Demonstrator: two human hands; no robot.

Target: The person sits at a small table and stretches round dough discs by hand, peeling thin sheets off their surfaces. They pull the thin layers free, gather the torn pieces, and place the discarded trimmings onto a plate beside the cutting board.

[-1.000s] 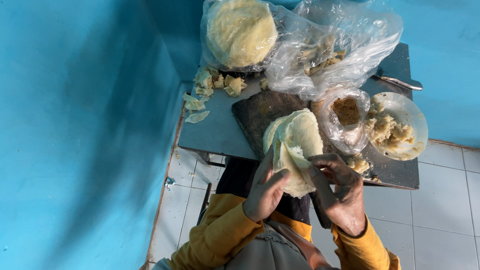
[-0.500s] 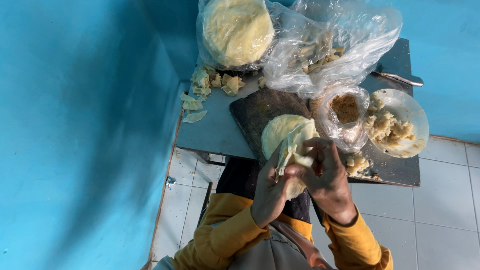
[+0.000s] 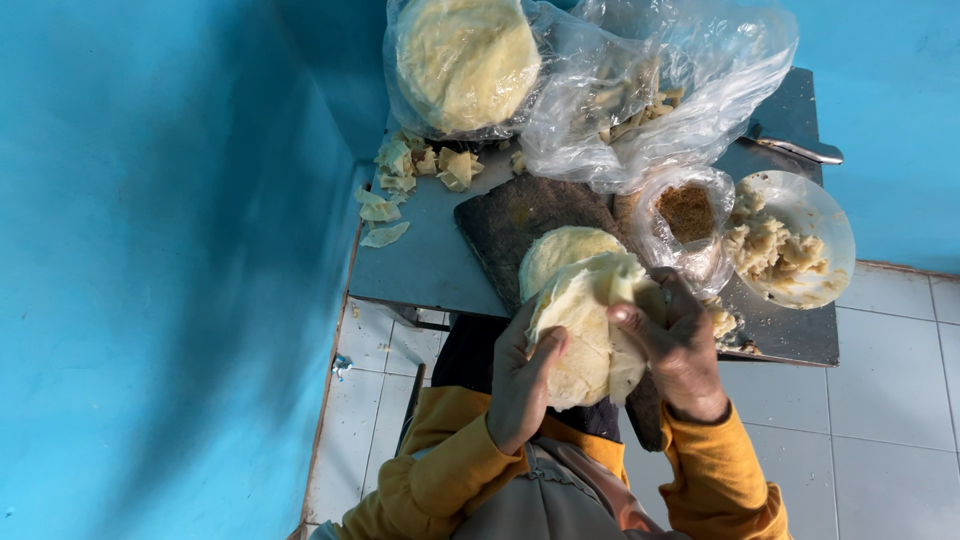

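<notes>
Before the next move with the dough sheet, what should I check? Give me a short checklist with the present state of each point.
1. Left hand supports the dough sheet from below: ok.
2. Right hand grips the sheet's folded edge: ok.
3. Sheet free of tears: cannot tell.
4. Second round sheet lies flat on the dark board: ok.
5. Bowl of filling near the right hand: ok.
6. Table clean of scraps: not ok.

Bright turquoise walls (image 3: 150, 250), pale tiled floor (image 3: 890, 400), small grey metal table (image 3: 420, 260) in the corner.
</notes>
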